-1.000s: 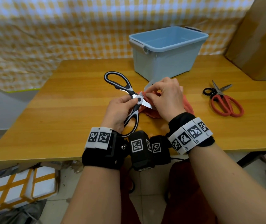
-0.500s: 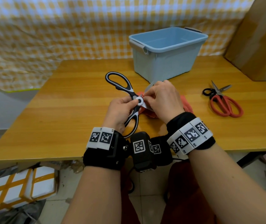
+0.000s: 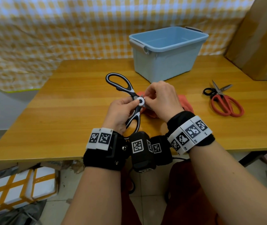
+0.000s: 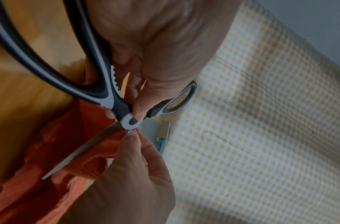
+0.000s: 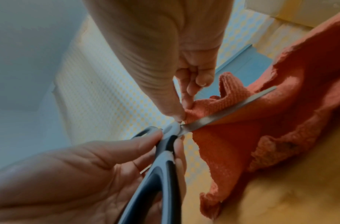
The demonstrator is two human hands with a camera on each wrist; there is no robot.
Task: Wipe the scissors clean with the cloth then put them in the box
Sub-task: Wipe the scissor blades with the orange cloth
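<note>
Two hands meet over a wooden table (image 3: pixel 64 111) in the head view. The left hand (image 3: pixel 121 111) grips a pair of black-and-white scissors (image 3: pixel 126 88) near the round pivot, thumb on top, handles spread wide apart. The right hand (image 3: pixel 162 99) has its fingertips drawn together just beside the pivot, pinching an orange cloth (image 3: pixel 184 103) that shows under and beyond the hand. Behind the hands stands an open blue box (image 3: pixel 166 62). Well to the right lies a second, red pair (image 3: pixel 225 103) of scissors.

From the left wrist, the left hand (image 4: pixel 155 53) clamps the scissors (image 4: pixel 107 91) with the thumb tip on the pivot disc and a fingertip showing behind. One bare blade runs down to the left over the cloth (image 4: pixel 40 159). The right hand (image 4: pixel 130 174) pinches a fold of cloth right at the pivot.

From the right wrist, the right hand (image 5: pixel 165 53) pinches the cloth (image 5: pixel 261 121) between thumb and fingertips against the base of the blade, the other fingers curled in. The left hand (image 5: pixel 78 174) holds the scissors (image 5: pixel 161 174) between thumb and fingers. The blade points up to the right across the cloth.
</note>
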